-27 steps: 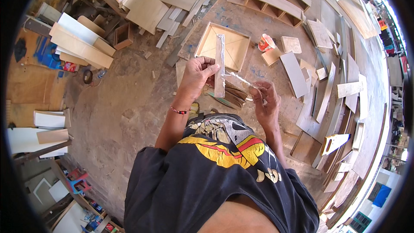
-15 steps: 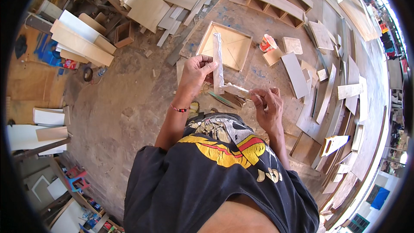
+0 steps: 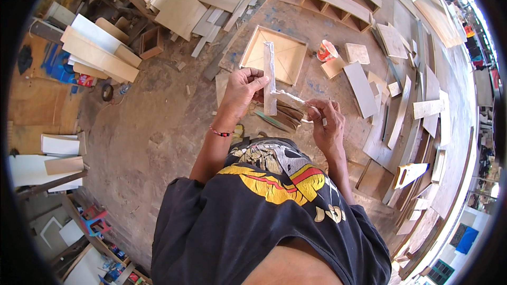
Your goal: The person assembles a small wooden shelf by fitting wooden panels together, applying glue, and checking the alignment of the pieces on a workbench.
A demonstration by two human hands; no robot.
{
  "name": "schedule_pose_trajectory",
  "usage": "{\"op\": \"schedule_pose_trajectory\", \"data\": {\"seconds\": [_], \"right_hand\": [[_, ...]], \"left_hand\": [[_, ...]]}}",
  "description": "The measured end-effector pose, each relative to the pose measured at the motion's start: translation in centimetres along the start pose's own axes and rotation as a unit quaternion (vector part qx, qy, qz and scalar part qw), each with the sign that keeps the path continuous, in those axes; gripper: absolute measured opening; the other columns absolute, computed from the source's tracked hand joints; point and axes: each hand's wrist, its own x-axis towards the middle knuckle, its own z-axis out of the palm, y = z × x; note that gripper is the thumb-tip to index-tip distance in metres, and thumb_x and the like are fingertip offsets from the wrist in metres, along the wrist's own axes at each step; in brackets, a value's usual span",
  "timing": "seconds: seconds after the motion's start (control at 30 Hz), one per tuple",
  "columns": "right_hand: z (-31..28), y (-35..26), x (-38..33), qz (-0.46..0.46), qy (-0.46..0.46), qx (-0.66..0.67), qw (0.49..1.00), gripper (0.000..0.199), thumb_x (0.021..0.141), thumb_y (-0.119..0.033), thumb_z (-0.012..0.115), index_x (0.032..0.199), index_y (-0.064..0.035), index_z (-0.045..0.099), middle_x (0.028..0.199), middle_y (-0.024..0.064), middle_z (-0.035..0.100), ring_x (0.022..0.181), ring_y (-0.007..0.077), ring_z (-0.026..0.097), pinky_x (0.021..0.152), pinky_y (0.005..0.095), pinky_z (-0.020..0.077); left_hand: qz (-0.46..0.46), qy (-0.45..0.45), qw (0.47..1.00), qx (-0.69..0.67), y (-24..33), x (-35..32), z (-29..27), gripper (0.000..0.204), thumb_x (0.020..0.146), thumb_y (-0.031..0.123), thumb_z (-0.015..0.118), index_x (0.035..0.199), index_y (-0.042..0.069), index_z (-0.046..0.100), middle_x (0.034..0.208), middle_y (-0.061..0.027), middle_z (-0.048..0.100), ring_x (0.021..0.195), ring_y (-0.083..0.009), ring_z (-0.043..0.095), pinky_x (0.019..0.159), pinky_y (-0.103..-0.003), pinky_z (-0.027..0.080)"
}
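My left hand (image 3: pixel 244 87) pinches a narrow wooden strip (image 3: pixel 270 100) between thumb and fingers, holding it lengthwise away from me. White paste, like glue, runs along the strip's right edge. In my right hand (image 3: pixel 327 121) is a thin stick (image 3: pixel 291 99) smeared with the same white paste. Its tip meets the strip's right edge, a little above the strip's near end. Beyond my hands a shallow square wooden box (image 3: pixel 302 62) lies on the work surface, partly behind the strip. A red and white tub (image 3: pixel 327 51) stands to the right of the box.
Wooden offcuts (image 3: pixel 361 89) lie at the right, with a handsaw (image 3: pixel 410 174) nearer to me. A long divided wooden frame (image 3: pixel 327 4) rests at the back. Boards (image 3: pixel 180 11) are piled at the far left, and more panels (image 3: pixel 100 53) lean below them.
The stick's tip has slid up the strip's edge, away from the near end. My right hand has risen slightly leftward, and the strip has shifted a little to the right.
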Motion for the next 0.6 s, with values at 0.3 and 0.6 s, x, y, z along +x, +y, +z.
{"op": "schedule_pose_trajectory", "data": {"seconds": [0.3,0.6], "right_hand": [[-0.5,-0.1,-1.1,-0.028,-0.001,-0.005,1.0,0.013,0.078,-0.003,0.056,0.09,-0.0059,0.059,0.057,0.0026,0.056,0.051,0.0152,0.053,0.061,0.0275,0.0418],[2.4,-0.3,-1.8,0.036,0.066,-0.024,0.997,0.042,0.074,0.003,0.056,0.116,-0.0031,0.051,0.066,0.007,0.059,0.063,0.0217,0.056,0.071,0.032,0.0422]], "left_hand": [[0.016,0.079,0.996,-0.043,-0.5,0.2,-0.7,0.015,0.083,0.013,0.052,0.09,0.0,0.052,0.073,-0.0067,0.06,0.053,-0.0102,0.057,0.048,-0.022,0.05],[0.012,0.099,0.989,-0.107,-0.9,-0.1,0.7,0.017,0.087,0.015,0.041,0.093,-0.001,0.047,0.078,-0.0113,0.058,0.06,-0.0169,0.061,0.051,-0.026,0.054]]}}
